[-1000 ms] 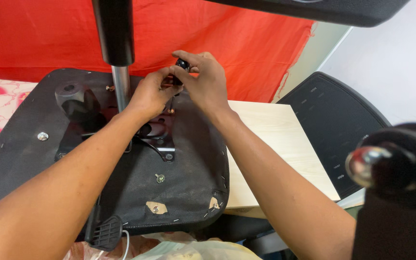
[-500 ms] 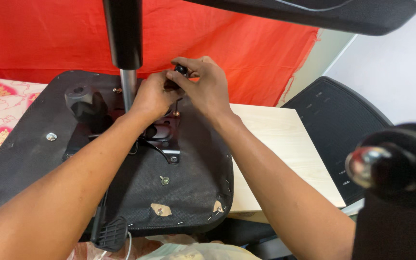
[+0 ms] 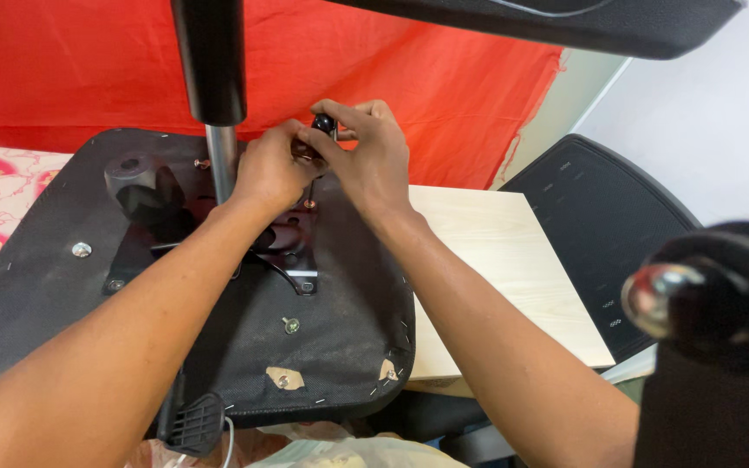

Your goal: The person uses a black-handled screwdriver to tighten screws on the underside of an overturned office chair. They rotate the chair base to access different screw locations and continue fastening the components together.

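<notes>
Overhead, gas-lift column [image 3: 211, 65] (beside hands [image 3: 331, 160])

Chair seat underside [image 3: 340, 347]: matt black woven cloth, stapled at the edge. Mounting plate [image 3: 292, 251]: black painted metal, slight sheen. Gas-lift column [image 3: 221, 160]: bright polished metal under a matt black sleeve. Table top [image 3: 496, 269]: pale wood grain, matt. Backdrop [image 3: 478, 95]: red cloth, creased.

Both forearms are reaching forward; left hand [image 3: 266, 169] and right hand [image 3: 373, 156] are meeting, fingers curling together, pinching.
</notes>
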